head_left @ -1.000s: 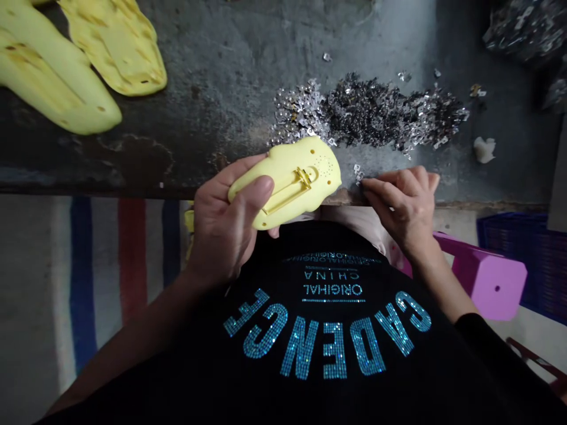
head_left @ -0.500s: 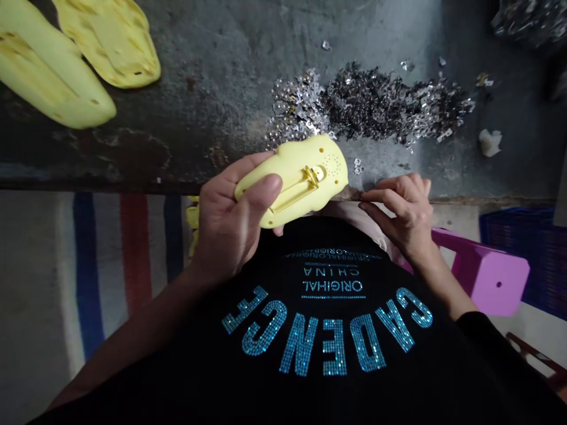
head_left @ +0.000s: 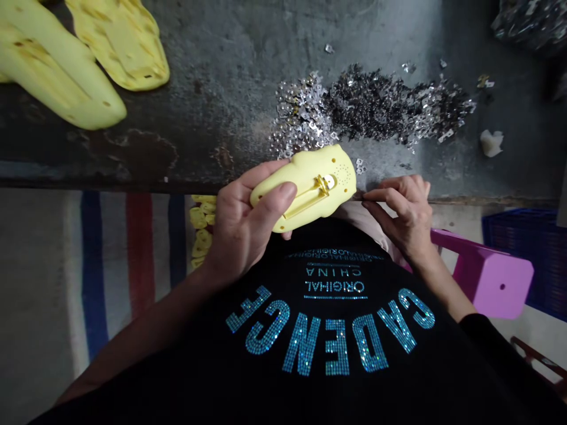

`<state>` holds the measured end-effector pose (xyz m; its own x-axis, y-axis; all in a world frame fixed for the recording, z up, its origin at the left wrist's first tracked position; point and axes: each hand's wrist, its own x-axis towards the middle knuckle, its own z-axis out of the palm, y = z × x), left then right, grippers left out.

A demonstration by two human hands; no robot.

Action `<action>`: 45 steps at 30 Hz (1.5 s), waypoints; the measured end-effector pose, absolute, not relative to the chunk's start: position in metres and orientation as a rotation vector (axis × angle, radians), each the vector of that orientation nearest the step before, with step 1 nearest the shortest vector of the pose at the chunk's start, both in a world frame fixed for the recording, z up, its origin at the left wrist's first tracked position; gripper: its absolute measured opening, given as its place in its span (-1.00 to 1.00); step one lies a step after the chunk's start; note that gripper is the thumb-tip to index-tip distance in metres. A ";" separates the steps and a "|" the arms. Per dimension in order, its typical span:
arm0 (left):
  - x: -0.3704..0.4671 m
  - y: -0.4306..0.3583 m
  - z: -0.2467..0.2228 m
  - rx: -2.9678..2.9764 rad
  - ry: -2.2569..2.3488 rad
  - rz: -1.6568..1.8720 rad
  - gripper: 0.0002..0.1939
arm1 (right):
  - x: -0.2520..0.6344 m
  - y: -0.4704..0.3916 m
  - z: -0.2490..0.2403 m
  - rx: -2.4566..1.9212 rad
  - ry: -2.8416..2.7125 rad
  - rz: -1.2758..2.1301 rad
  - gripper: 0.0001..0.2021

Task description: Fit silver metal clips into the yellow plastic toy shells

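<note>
My left hand (head_left: 248,212) grips a yellow plastic shell (head_left: 316,168) by its left end, thumb on top. The shell has a long battery slot, small screw holes and a patch of speaker holes at its right end. A shiny metal contact (head_left: 328,181) sits at the slot's right end. My right hand (head_left: 401,203) is at the table edge just right of the shell, thumb and forefinger pinched together. Whatever they hold is too small to name. Beyond the shell lies a spread of small metal contact plates and springs (head_left: 372,103).
Two more yellow shells (head_left: 66,77) lie on the grey metal table (head_left: 221,77) at far left. A clear bag of metal parts (head_left: 531,23) is at far right, near a crumpled white scrap (head_left: 491,143). Below are a purple stool (head_left: 502,283), blue crates (head_left: 531,248) and yellow pieces (head_left: 202,227).
My left hand has shifted slightly right and toward me with the shell, bringing it closer to my right hand. My right hand keeps its pinch at almost the same spot.
</note>
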<state>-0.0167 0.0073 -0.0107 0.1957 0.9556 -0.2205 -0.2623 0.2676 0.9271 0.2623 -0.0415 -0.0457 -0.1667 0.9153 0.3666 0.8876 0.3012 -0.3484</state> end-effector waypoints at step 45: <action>-0.007 0.002 0.024 1.212 1.029 0.695 -0.38 | 0.249 0.016 0.047 -1.225 -1.573 1.355 -0.75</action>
<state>-0.0068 0.0017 0.0241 0.4039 0.8772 -0.2595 0.0872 0.2455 0.9655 0.2493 0.0158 0.0473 -0.2941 0.9537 -0.0627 0.2036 -0.0016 -0.9791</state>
